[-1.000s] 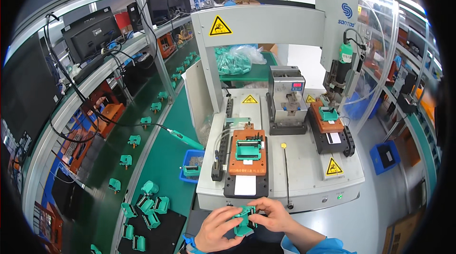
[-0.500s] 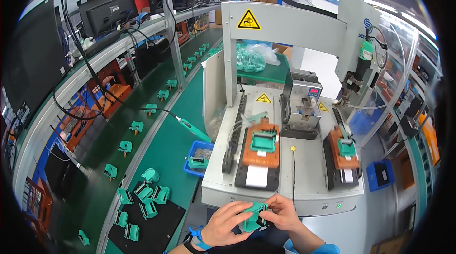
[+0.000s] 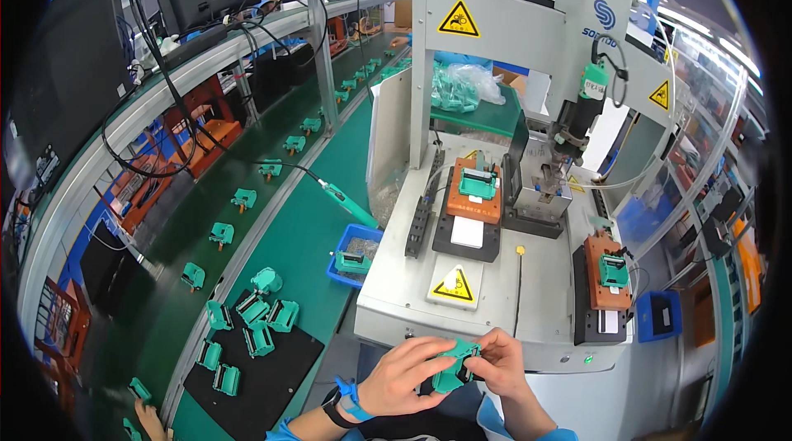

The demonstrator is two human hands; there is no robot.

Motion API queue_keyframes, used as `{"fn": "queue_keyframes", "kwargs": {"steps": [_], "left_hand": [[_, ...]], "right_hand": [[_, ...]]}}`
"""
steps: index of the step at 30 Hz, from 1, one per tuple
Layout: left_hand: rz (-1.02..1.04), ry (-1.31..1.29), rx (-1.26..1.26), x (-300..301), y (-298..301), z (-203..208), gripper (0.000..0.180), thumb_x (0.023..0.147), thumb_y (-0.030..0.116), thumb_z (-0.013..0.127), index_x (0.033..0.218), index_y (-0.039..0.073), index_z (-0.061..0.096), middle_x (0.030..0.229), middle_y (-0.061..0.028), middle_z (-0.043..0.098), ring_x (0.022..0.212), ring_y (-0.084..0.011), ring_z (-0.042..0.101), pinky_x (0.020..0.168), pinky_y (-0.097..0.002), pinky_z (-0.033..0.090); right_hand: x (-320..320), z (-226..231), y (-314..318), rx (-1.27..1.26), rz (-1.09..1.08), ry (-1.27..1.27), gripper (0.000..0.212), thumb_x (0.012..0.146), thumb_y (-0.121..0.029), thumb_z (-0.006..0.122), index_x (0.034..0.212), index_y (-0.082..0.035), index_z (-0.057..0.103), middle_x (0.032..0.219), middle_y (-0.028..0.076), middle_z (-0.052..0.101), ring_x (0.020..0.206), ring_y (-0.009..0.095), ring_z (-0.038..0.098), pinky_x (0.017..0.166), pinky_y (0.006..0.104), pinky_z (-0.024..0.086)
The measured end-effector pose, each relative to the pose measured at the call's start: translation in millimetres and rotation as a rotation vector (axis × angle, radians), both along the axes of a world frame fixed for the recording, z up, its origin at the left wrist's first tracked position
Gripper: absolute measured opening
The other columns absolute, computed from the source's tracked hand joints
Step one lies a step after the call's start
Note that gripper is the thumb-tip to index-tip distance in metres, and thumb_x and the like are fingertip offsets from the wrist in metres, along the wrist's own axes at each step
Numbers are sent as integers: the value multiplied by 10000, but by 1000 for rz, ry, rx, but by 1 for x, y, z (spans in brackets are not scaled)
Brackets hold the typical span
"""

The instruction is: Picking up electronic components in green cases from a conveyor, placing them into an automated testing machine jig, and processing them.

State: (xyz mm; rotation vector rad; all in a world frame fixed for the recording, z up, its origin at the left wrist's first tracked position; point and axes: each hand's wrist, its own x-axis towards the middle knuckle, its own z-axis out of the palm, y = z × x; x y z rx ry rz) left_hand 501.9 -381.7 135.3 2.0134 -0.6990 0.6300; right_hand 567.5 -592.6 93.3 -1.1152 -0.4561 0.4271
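In front of the machine, my left hand (image 3: 403,377) and my right hand (image 3: 502,363) hold a green plastic housing (image 3: 448,377) with a dark strip along it. My left fingers wrap its left side; my right thumb and fingers pinch its right edge, where any small part is hidden. Beyond my hands stands a bench machine (image 3: 396,292) with a driver head (image 3: 577,115). An orange fixture (image 3: 474,207) with a green housing sits toward its back left. Another orange fixture (image 3: 600,286), also bearing a green housing, is at the right front.
Several green housings (image 3: 258,340) lie on a black mat (image 3: 289,375) at left. A conveyor (image 3: 177,317) carries more. A blue bin (image 3: 356,247) and green electric screwdriver (image 3: 346,203) are beside the machine. Another person's hand (image 3: 151,420) reaches in at lower left.
The left fixture has slid back, uncovering a warning plate. The driver head has shifted left. Another person's hand has appeared at lower left. My hands still hold the housing.
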Motion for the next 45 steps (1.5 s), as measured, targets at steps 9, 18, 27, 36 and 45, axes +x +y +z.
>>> {"fn": "queue_keyframes", "kwargs": {"steps": [9,18,27,36,45], "left_hand": [[-120,70,-71,26,-53,14,668,622,173,853,1186,16,532,1211,-199,573,1045,-366,578,894,-424,466],[-140,148,12,134,-171,44,407,757,196,734,1081,3,582,963,-130,595,889,-285,572,745,-372,469],[-53,327,303,220,-246,40,301,787,296,626,674,17,631,592,-183,602,618,-388,611,557,-449,468],[-248,362,-176,150,-133,84,172,856,83,544,715,-6,503,606,-42,464,604,-91,414,540,-285,362],[460,433,-716,-8,108,21,200,934,133,510,745,76,479,695,1,462,627,-100,471,585,-245,391]], "right_hand": [[5,22,-64,31,-311,-168,142,871,26,585,1011,45,575,988,133,658,892,165,631,809,308,511],[-23,31,-202,-58,-884,-322,164,903,15,503,1032,56,597,948,121,655,799,138,626,703,261,512],[-19,33,-261,-97,-1150,-388,165,922,-42,541,1074,19,553,975,105,638,836,133,605,733,249,491],[113,103,-228,-512,-836,-692,199,859,0,586,1046,9,654,990,97,650,959,197,601,864,304,462],[159,107,-209,-1199,-478,-1062,187,798,-74,654,980,-39,679,1004,131,662,1029,343,560,934,428,420]]}}
